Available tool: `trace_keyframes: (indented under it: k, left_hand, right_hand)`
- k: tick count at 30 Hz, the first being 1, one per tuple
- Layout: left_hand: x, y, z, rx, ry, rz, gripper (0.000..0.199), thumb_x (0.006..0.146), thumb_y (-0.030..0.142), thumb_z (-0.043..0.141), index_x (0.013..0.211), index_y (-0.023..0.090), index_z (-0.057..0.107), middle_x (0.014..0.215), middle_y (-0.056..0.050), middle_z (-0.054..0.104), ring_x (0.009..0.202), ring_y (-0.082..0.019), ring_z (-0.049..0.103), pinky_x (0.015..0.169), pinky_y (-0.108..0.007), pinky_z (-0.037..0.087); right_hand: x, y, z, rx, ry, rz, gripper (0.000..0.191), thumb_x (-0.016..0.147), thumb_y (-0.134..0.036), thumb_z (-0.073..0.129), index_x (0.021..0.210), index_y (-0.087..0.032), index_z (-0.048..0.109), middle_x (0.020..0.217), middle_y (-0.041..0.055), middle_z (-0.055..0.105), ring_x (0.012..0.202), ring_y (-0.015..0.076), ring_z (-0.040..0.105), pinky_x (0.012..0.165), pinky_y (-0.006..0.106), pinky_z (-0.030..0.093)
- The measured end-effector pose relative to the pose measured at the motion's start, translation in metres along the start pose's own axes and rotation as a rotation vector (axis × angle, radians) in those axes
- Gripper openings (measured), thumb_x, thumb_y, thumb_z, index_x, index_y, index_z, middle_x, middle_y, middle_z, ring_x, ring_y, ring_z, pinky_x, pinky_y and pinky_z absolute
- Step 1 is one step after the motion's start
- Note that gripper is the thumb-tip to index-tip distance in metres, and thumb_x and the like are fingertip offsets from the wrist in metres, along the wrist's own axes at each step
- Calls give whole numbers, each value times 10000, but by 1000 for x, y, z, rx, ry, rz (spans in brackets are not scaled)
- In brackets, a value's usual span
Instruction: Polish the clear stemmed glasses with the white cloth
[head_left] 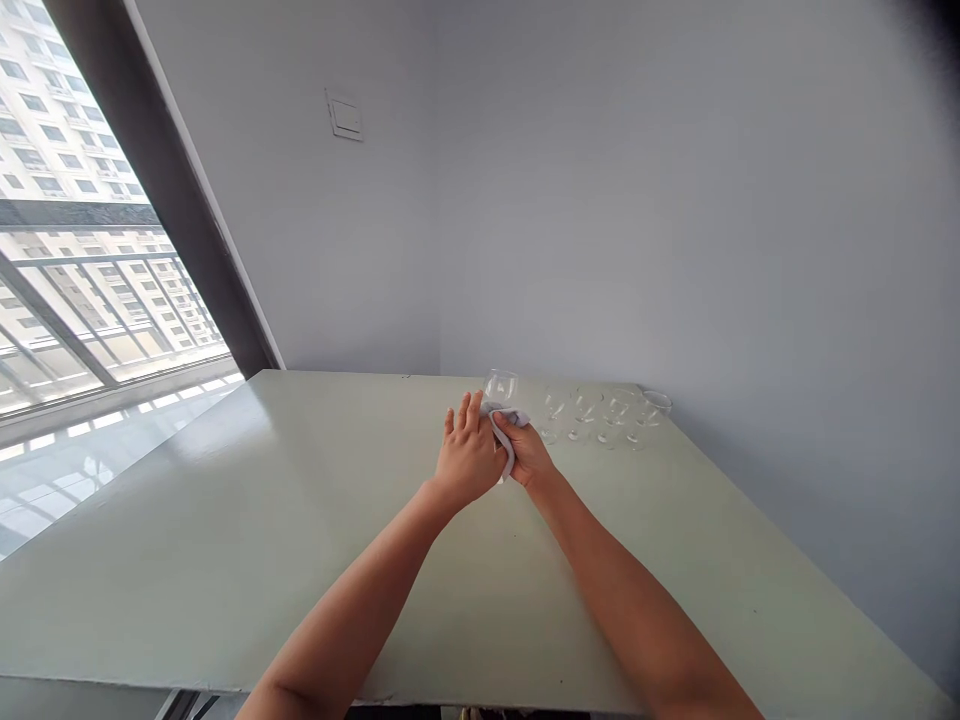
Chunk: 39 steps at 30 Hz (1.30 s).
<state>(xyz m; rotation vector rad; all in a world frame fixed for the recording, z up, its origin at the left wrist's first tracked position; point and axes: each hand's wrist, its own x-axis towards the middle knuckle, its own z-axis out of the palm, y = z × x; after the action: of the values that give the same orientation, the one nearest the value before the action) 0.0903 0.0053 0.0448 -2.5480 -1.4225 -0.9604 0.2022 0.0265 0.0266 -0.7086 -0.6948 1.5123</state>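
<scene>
A clear glass (501, 384) is upright between my hands, its bowl showing above them and its lower part hidden. My right hand (526, 450) is closed on a white cloth (513, 416), which is wrapped against the glass below the bowl. My left hand (469, 455) lies against the left side of the glass and cloth, its fingers stretched out and slightly apart. Just right of my hands, several clear stemmed glasses (616, 408) stand close together near the back of the pale green table (300, 540).
A grey wall (637, 200) rises behind the table and along its right side. On the left wall is a switch plate (346, 118). A window (90, 230) with railings fills the far left, beyond the table's left edge.
</scene>
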Motion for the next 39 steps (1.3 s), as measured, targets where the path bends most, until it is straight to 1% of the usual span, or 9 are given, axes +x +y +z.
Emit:
trace_keyframes:
  k: [7, 14, 18, 22, 26, 28, 31, 35, 39]
  left_hand:
    - [13, -9, -17, -656, 78, -349, 425, 787, 403, 498, 1162, 227, 403, 1275, -95, 464, 1160, -235, 430, 892, -402, 376]
    - [17, -18, -18, -1476, -349, -499, 454, 733, 451, 577, 1056, 134, 545, 1008, -134, 624, 817, -205, 606, 708, -321, 466]
    - [17, -21, -15, -1543, -291, -586, 407, 634, 351, 704, 937, 126, 550, 993, -134, 630, 821, -203, 608, 698, -311, 474]
    - [17, -21, -9, -1468, -62, -674, 507, 538, 270, 776, 947, 144, 506, 984, -136, 640, 858, -213, 610, 754, -336, 465]
    - [16, -18, -3, -1405, 94, -696, 559, 536, 277, 776, 1009, 160, 502, 1022, -138, 632, 886, -212, 609, 815, -359, 439]
    - [16, -16, -3, -1430, 134, -676, 557, 539, 278, 772, 1014, 162, 506, 1020, -132, 634, 904, -212, 604, 824, -359, 431]
    - [17, -14, -11, -1535, 93, -582, 509, 543, 263, 766, 978, 151, 525, 961, -120, 654, 940, -224, 592, 837, -354, 419]
    - [17, -12, -25, -1666, -113, -450, 447, 581, 236, 741, 973, 143, 548, 972, -122, 655, 961, -240, 580, 832, -349, 412]
    - [16, -14, -31, -1652, -147, -444, 412, 616, 258, 714, 978, 132, 565, 995, -119, 648, 896, -219, 595, 775, -318, 431]
  right_hand:
    - [-1, -19, -7, 51, -46, 23, 256, 656, -372, 698, 777, -164, 613, 623, -5, 634, 515, 119, 581, 520, 242, 471]
    - [-13, 0, 3, 9, -307, 202, 254, 694, -353, 660, 826, -141, 620, 689, 35, 645, 627, 159, 611, 592, 290, 495]
    - [-14, 3, 3, -132, -319, 208, 274, 637, -296, 701, 847, -139, 620, 709, 34, 644, 660, 173, 612, 613, 304, 491]
    - [-14, -5, 7, -582, -301, 79, 225, 684, -321, 632, 836, -155, 618, 692, 25, 627, 660, 166, 586, 617, 292, 458]
    - [-20, -9, 16, -1414, -17, -227, 141, 739, -278, 523, 688, -165, 590, 690, 53, 609, 741, 203, 561, 662, 319, 404]
    - [-22, -12, 18, -1550, 46, -323, 117, 733, -250, 514, 683, -166, 579, 714, 63, 605, 801, 224, 552, 700, 338, 389]
    - [-22, -17, 13, -1150, -167, -129, 144, 735, -304, 538, 744, -168, 585, 705, 41, 596, 749, 205, 562, 662, 321, 410]
    - [-19, -14, 1, -406, -500, 126, 307, 659, -375, 641, 879, -174, 569, 750, 26, 596, 742, 199, 579, 672, 363, 465]
    - [-19, -2, -1, -96, -697, 278, 349, 686, -412, 605, 919, -162, 533, 768, 42, 600, 765, 230, 587, 665, 498, 493]
